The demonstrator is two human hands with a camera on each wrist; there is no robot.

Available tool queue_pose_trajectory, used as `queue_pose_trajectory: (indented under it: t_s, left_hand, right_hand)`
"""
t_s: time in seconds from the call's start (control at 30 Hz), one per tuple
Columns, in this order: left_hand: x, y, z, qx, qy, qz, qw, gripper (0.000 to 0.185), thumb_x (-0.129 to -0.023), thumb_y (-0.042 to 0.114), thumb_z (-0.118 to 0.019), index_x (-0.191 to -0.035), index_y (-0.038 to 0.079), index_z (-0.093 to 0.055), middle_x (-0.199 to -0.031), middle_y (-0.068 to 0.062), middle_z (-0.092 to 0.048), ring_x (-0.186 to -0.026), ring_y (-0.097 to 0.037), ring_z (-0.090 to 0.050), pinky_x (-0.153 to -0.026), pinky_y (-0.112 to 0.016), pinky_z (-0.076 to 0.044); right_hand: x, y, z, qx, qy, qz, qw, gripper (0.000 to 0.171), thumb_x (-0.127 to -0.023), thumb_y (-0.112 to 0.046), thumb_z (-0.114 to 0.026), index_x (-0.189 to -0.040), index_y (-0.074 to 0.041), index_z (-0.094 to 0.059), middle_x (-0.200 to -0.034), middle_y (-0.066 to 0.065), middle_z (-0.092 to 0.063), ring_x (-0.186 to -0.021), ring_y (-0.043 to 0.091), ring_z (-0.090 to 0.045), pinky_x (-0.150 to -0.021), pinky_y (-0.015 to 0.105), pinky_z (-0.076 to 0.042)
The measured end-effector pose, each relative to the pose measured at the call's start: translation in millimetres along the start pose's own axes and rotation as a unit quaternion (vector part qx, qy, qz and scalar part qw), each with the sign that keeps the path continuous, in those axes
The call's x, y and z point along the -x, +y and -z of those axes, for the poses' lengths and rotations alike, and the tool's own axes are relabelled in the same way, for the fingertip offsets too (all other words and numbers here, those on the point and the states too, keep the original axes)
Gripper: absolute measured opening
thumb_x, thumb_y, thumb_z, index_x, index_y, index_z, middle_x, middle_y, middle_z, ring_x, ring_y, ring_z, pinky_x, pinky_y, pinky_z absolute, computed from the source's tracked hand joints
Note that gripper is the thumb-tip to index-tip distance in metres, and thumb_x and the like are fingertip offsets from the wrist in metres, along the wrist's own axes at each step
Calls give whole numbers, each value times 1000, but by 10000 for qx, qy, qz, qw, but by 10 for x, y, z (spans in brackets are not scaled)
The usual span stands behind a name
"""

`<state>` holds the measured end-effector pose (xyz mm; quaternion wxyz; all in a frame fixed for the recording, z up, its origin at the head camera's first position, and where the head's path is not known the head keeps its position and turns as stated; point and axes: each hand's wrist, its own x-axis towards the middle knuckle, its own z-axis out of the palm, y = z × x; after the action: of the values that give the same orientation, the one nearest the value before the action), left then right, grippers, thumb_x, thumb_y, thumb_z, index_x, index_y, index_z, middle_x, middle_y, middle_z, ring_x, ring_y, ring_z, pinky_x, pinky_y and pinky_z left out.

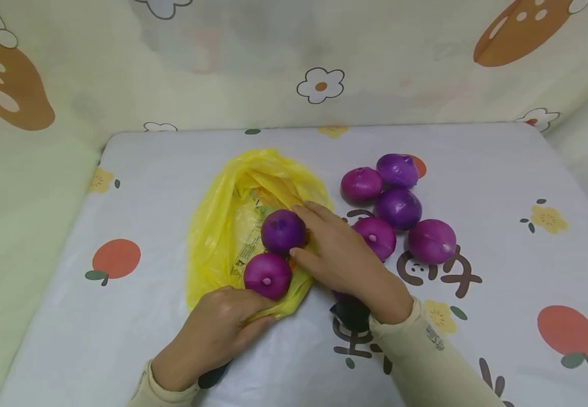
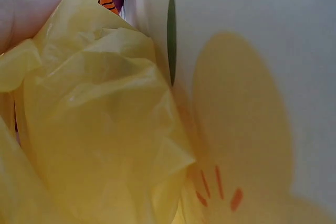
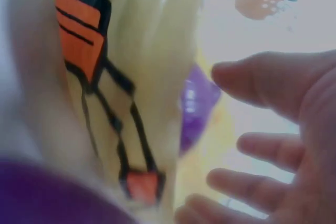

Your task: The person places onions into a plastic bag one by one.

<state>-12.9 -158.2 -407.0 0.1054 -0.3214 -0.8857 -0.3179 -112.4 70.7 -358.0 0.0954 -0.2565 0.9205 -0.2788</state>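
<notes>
A yellow plastic bag (image 1: 222,226) lies flat on the table, with two purple onions on it. My right hand (image 1: 310,233) reaches in from the right, its straight fingers touching the farther onion (image 1: 281,230). The nearer onion (image 1: 267,275) sits just above my left hand (image 1: 245,310), which pinches the bag's near edge. In the left wrist view the crumpled yellow bag (image 2: 100,129) fills the frame, with a fingertip (image 2: 21,17) on it. The right wrist view shows spread fingers (image 3: 262,80) beside a purple onion (image 3: 197,108) and the bag's orange and black print (image 3: 79,35).
Several more purple onions lie in a cluster right of the bag, the nearest (image 1: 377,236) right by my right hand and another (image 1: 432,241) farther right. The table wears a white fruit-print cloth (image 1: 502,186). A patterned curtain (image 1: 273,62) closes off the back and sides.
</notes>
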Motion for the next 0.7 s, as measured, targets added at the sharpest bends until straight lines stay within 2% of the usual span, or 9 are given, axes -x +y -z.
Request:
queue_pose_trajectory:
  t_s: [0.33, 0.5, 0.7]
  left_hand:
    - [11, -9, 0, 63, 181, -172, 9997, 24, -78, 13, -90, -100, 16, -81, -91, 8, -78, -78, -9, -72, -71, -31, -59]
    - [6, -1, 2, 104, 177, -171, 9996, 23, -78, 13, -89, -100, 16, -81, -91, 8, -78, -78, -9, -72, -71, -31, -59]
    - [0, 9, 0, 100, 259, -203, 9994, 25, -76, 12, -90, -98, 16, -81, -90, 8, -78, -77, -8, -71, -71, -30, -58]
  right_hand:
    - [637, 182, 197, -240, 927, -71, 9954, 67, -92, -19, -76, -153, -11, -51, -157, 10, -50, -146, 31, -46, -115, 57, -41]
    - [882, 249, 193, -158, 1069, -19, 9941, 70, -88, -17, -83, -152, -11, -53, -153, 8, -54, -143, 29, -49, -112, 57, -45]
    - [1031, 315, 125, -190, 1091, -118, 9938, 70, -84, -16, -87, -147, -9, -57, -149, 10, -56, -136, 32, -55, -107, 56, -49]
